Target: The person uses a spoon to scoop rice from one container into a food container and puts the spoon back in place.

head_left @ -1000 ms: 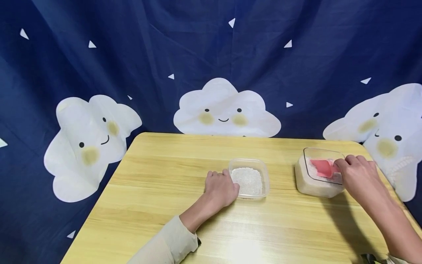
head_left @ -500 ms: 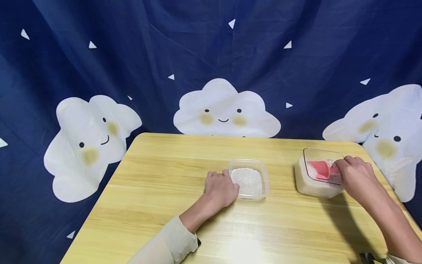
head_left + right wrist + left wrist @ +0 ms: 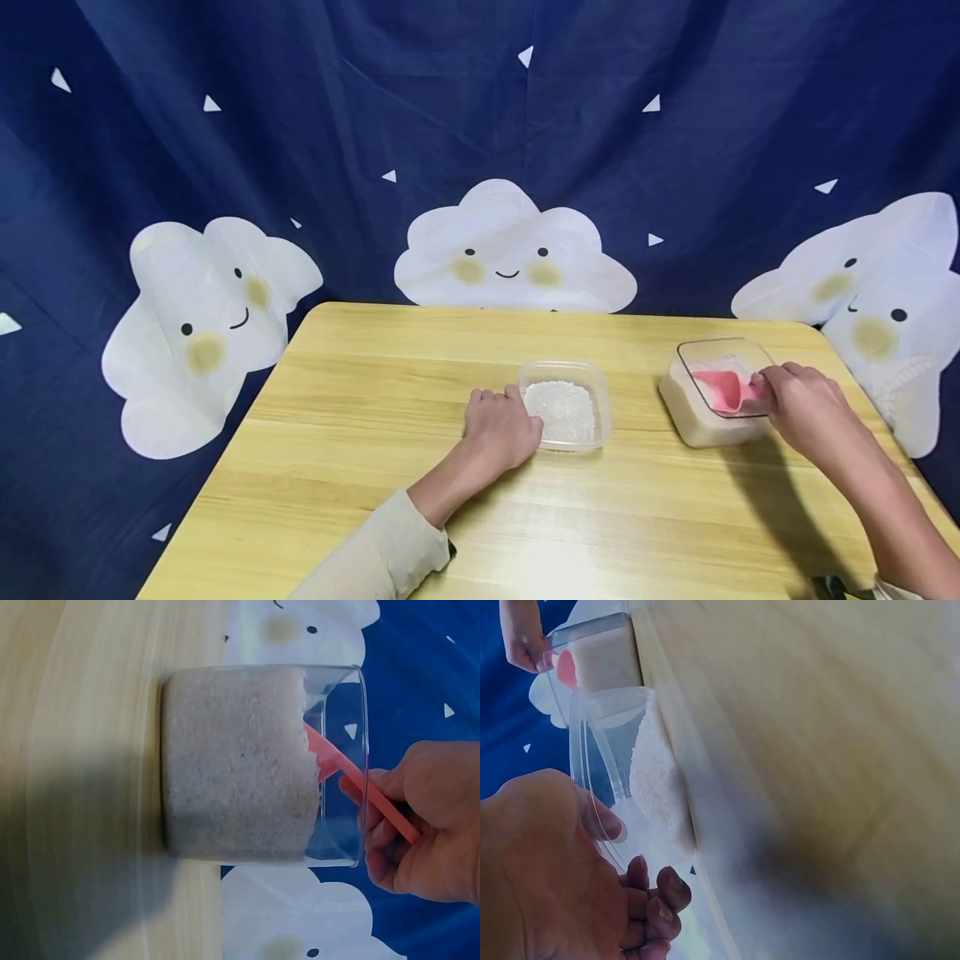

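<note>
In the head view, a small clear plastic food container holding white rice stands mid-table. My left hand grips its left side, with the thumb at the rim and the other fingers curled below it in the left wrist view. To the right is a taller clear square canister, filled with rice to well below its rim. My right hand holds the handle of a pink scoop over the near rim. The scoop's front edge is buried in the rice in the right wrist view.
Both containers stand on a light wooden table, with a gap between them. The canister is near the table's right edge. Behind hangs a dark blue curtain printed with smiling white clouds.
The canister has shifted slightly to the left, along with the scoop and my right hand. The scoop's angle in the rice has changed a little. My left hand and the small container stay put.
</note>
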`<state>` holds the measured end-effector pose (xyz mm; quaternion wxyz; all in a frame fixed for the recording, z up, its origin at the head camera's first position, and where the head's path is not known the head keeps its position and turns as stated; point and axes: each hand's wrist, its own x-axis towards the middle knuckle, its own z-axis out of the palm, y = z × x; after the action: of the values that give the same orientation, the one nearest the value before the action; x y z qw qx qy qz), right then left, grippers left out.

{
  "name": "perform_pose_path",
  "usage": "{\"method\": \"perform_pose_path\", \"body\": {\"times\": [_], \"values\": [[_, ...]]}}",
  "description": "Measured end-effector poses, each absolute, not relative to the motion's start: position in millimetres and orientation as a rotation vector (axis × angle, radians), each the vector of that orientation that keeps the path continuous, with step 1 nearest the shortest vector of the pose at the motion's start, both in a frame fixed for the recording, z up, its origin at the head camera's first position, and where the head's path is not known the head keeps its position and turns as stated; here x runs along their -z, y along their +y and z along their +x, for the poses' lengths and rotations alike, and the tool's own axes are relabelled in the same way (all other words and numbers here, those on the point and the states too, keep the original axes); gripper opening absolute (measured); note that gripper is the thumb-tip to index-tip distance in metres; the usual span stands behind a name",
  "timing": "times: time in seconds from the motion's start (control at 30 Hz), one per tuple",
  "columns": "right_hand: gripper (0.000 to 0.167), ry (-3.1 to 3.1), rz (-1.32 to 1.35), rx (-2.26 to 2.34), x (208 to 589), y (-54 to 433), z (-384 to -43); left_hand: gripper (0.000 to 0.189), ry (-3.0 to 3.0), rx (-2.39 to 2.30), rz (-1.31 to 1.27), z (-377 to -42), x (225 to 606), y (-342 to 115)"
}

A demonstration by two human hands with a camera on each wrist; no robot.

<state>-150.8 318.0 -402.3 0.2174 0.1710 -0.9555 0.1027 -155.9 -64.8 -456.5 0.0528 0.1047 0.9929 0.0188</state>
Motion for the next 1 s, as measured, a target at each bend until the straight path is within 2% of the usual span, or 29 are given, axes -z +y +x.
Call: {"method": "perform_pose_path", "body": {"times": [0.5,0.77,1.0], "values": [[0.022,-2.914,0.257,-0.476,395,323,-150,0.039,3.011,-0.079,0.301,-157,457,-65],[0.032,-2.992,0.223,-0.516,393,330,-151,0.039,3.009,-0.077,0.304,-158,458,-64],[0.034,-2.978,0.179,-0.571,393,336,-148,0.038,3.010,-0.093,0.303,-157,459,-64]]}}
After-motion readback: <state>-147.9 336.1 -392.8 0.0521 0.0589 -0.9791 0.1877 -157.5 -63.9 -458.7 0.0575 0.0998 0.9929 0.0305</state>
